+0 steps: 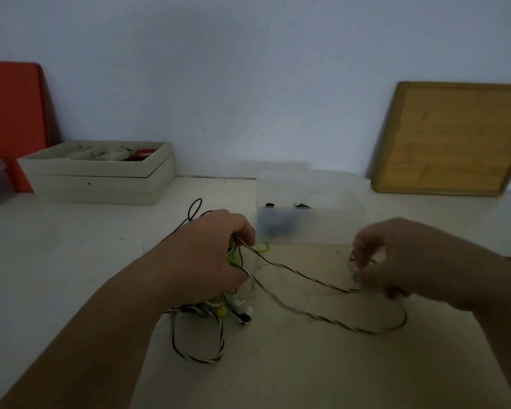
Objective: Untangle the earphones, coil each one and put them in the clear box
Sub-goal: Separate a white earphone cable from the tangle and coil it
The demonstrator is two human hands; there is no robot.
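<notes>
Red board (9, 119) leaned against the wall at the far left, and a pale wooden box (101, 178) with small items in its open compartments stood in front of it.

Right of that, the left hand (210, 255) reached in from the lower left with the forearm sloping up across the pale surface (278, 373). It lay knuckles up, and its grip was closed round the upper part of the tangle of earphones (219, 314). The fingers curled over yellow-green and black-and-white strands. Below the wrist the tangle spilled onto the surface, with white and yellow earbuds and one long loop hanging toward the near edge. A thin dark loop poked out behind the hand toward the wall.

From that hand a striped cable (307, 278) ran in two strands, its long axis left to right. The upper strand was nearly taut, and the lower one sagged in a wide curve under the right hand (396, 261).

The clear box (310, 208) stood behind, between the hands, close to the left knuckles. It lay lengthwise left to right and had dark items in its left part.

The right hand came in from the right edge and was blurred. Its grip was narrowed to a pinch on the far end of the striped cable, just above the surface.

A wooden board (452, 137) leaned on the wall at the right.
</notes>
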